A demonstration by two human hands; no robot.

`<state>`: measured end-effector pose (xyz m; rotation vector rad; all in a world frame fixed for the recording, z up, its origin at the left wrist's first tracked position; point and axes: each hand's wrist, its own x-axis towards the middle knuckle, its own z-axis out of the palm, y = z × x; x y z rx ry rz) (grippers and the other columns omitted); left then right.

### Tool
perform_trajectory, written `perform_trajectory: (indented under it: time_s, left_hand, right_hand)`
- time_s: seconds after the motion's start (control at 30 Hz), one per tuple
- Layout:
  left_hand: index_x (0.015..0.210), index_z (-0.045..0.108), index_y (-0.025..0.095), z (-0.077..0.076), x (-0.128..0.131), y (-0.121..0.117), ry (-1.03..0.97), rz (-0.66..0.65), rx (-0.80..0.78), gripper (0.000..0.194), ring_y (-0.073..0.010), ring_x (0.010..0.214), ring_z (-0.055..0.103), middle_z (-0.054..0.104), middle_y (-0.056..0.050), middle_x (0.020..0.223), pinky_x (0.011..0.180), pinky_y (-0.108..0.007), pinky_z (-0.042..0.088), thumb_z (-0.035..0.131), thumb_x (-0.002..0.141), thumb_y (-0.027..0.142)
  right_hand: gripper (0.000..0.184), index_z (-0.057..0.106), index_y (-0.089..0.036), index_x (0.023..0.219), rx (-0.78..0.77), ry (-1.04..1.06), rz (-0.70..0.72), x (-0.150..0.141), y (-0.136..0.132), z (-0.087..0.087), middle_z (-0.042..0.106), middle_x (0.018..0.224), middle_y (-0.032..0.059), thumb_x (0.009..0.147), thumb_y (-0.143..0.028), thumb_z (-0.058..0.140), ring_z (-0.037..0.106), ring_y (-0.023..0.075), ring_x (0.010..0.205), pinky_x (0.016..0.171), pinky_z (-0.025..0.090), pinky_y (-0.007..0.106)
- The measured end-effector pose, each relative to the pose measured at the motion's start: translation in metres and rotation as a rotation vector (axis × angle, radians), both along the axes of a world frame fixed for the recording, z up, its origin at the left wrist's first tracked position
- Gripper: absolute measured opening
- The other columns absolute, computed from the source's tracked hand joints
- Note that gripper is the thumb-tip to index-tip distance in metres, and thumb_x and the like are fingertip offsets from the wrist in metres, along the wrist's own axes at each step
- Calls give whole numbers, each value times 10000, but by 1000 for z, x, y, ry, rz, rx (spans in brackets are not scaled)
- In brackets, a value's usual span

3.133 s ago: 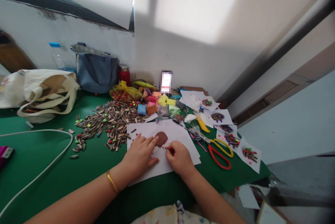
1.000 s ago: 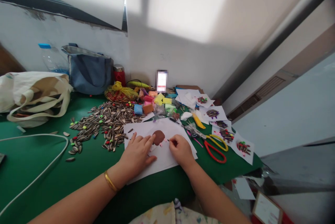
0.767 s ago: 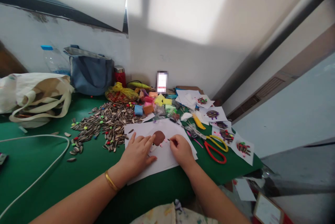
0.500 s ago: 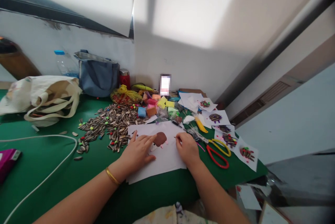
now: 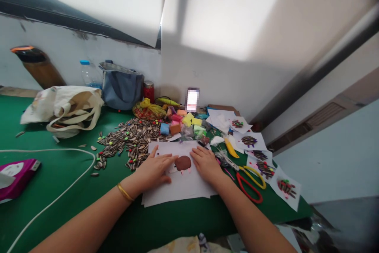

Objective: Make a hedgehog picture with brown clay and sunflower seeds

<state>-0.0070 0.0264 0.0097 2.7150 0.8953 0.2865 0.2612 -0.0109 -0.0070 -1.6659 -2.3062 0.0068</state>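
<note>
A flat brown clay shape lies on white paper in front of me, with small pink bits along its lower edge and a pale piece at its left. My left hand rests on the paper with its fingers spread, the fingertips at the left edge of the brown clay. To the right of the clay, my right hand lies flat on the sheet, fingers stretched out. Neither hand holds anything that I can see. Large scissors with red and yellow handles lie beside my right hand.
Sunflower seeds with small coloured balls are heaped at the left. Clay packets and a phone stand behind the paper. Finished seed pictures line the right edge. Bags, a tissue pack and a white cable are leftward.
My right hand has gone from closed fingers to lying flat, nearer the brown clay. My left hand stays on the paper. The whole view has shifted slightly to the left.
</note>
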Motion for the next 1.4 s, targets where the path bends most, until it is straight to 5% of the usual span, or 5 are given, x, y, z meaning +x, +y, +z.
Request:
perform_trajectory:
  time_s: [0.27,0.4,0.53,0.87,1.4]
  left_hand:
    - [1332,561,299,11,-6,12,-21,61,31,488,-254,1302,516,614,-79,1359,1200,-519,69,658,855,338]
    - [1154,683,229,22,-31,40,2,315,146,305,-280,1116,596,670,-117,1183,1042,-437,384,588,878,317]
    - [1118,684,199,20,-59,69,157,585,318,331,-320,1043,576,634,-152,1068,939,-439,427,511,910,389]
    - [1287,566,189,1,-49,113,173,711,340,451,-337,1120,495,558,-179,1164,928,-435,407,470,937,457]
    - [726,603,190,2,-51,135,-285,679,67,218,-271,890,601,628,-105,869,809,-353,411,570,844,370]
  right_hand:
    - [286,666,-265,1162,-34,-21,-4,-1,12,6,634,1278,64,890,-219,590,507,246,1237,1030,362,430]
    - [304,650,-238,1190,-19,15,-45,-4,14,-4,614,1305,74,907,-198,546,513,246,1219,1029,380,412]
    - [331,639,-229,1208,28,75,-62,-5,13,-15,607,1317,79,901,-170,529,508,252,1229,1056,363,427]
    - [338,645,-219,1188,61,127,-36,-2,14,-17,619,1281,87,876,-148,538,523,259,1198,1027,391,436]
    - [342,648,-223,1189,80,163,-25,-2,16,-21,628,1263,90,874,-150,538,534,252,1187,1041,405,433]
